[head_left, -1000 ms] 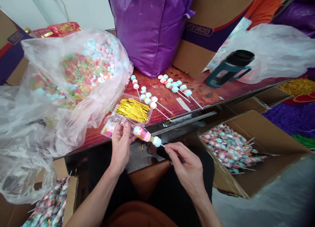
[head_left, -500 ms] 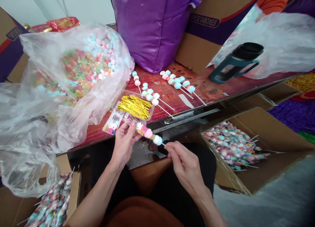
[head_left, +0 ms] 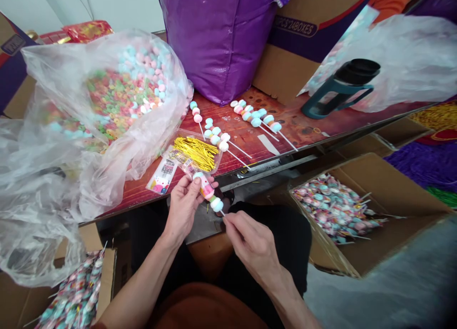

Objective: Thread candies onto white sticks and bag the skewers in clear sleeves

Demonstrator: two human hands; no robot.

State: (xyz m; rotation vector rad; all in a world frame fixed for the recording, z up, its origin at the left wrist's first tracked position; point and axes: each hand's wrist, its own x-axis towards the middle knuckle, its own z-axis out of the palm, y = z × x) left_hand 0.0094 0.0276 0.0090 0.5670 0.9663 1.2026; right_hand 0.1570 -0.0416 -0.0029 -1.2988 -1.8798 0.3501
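- Your left hand [head_left: 183,206] pinched the small clear bag [head_left: 185,166] and your right hand [head_left: 250,238] fed the candy skewer [head_left: 209,193] deeper in.
- Both hands' fingers stayed clamped: bag left, stick right.

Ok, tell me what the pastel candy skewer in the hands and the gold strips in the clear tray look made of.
Pastel candy skewer: soft matte marshmallow-like pieces on a thin white stick, probably plastic or paper. Gold strips: shiny metallic-looking twist ties, likely foil-coated wire.

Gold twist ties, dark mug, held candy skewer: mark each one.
gold twist ties [head_left: 196,153], head view, middle of the bundle
dark mug [head_left: 339,88], head view, its body
candy skewer [head_left: 208,192], head view, pink candy
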